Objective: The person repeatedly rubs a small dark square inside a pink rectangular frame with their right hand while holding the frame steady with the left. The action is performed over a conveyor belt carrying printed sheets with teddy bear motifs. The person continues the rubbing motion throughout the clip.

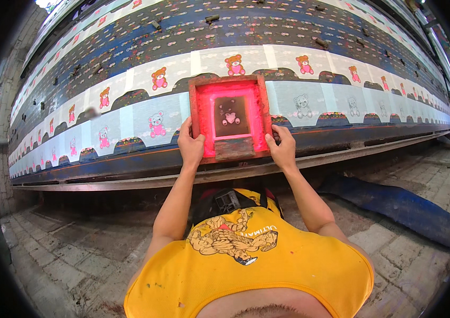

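Note:
Both my hands are on a square screen-printing frame [197, 114], its wooden sides smeared with red and pink ink. A dark mesh window [232, 126] with a pale bear shape sits in its middle. My left hand [190, 144] grips the left side near the lower corner. On the opposite side, the fingers of my right hand [282, 146] are closed at the edge. A worn, flat squeegee [234, 149] rests inside the frame against its near side. Under the frame runs a row of pale fabric pieces [172, 102] with bear outlines; those to the left have pink filled in.
The long, sloping print table [182, 32] is dark and ink-stained, with small blocks scattered on it. Another fabric row [215, 59] carries brown-and-pink bears. A metal rail [129, 184] edges the table. Dark blue sheeting [394, 204] lies on the brick floor [76, 254] at right.

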The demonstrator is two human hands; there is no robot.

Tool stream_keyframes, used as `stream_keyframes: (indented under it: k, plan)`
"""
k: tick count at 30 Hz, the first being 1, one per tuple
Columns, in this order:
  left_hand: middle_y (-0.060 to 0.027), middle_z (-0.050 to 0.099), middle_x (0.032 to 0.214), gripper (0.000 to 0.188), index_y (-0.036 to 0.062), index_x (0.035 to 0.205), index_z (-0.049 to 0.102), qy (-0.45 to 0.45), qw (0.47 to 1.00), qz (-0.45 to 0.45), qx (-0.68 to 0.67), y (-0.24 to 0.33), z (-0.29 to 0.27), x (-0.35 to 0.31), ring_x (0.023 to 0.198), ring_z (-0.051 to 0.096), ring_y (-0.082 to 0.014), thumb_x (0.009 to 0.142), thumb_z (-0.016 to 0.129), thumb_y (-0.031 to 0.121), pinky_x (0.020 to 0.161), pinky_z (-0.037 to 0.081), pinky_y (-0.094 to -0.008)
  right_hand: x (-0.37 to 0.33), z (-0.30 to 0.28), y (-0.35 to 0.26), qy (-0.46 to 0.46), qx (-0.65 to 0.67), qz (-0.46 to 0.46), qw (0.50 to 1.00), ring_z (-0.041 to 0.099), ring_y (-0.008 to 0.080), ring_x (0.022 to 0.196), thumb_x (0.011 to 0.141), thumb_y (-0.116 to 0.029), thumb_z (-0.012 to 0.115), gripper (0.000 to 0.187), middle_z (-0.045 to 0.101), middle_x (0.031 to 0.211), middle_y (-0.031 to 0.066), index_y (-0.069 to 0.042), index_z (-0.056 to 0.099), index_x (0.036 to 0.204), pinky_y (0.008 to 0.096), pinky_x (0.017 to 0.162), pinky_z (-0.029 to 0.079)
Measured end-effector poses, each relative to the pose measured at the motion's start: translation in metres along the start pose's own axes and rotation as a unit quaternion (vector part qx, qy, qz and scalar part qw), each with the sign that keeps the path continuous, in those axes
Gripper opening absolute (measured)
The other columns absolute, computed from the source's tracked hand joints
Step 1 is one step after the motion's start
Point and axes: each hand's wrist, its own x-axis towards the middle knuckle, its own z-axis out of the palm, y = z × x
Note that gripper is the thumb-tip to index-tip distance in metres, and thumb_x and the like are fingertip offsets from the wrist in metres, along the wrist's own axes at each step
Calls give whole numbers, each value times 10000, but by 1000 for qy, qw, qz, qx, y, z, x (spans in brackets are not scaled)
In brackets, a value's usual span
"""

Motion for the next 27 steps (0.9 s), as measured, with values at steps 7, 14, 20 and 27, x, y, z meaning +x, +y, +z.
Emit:
stream_keyframes:
  k: [7,14,20,27]
  plan:
    - [-201,647,1361,662,-78,1438,537,-2,1000,-9,25,4,-1,0,1273,637,-263,787,636,-151,1099,495,-361,22,-3,-17,-9,-174,-99,980,573,368,1254,865,-231,825,622,577,1338,206,8,568,1379,491,1049,472]
    - [-212,640,1373,647,-82,1426,547,2,1000,29,10,-11,1,3,1304,617,-278,789,653,-127,1126,473,-366,82,67,-59,-90,-372,-138,914,221,462,1548,738,-437,902,1036,299,1624,244,-86,394,1570,765,1161,243]
    - [-213,632,1392,639,-88,1402,563,15,997,53,50,-23,-2,4,1319,609,-310,774,674,-103,1137,462,-376,105,89,-62,-97,-426,-149,887,168,486,1567,632,-510,947,1234,238,1666,244,-117,325,1623,781,1165,215]
    - [-226,625,1399,641,-91,1389,570,18,997,63,43,-24,0,3,1323,602,-324,758,681,-95,1140,457,-388,120,92,-66,-97,-430,-158,884,147,497,1575,599,-522,965,1343,189,1694,244,-150,238,1665,783,1165,202]
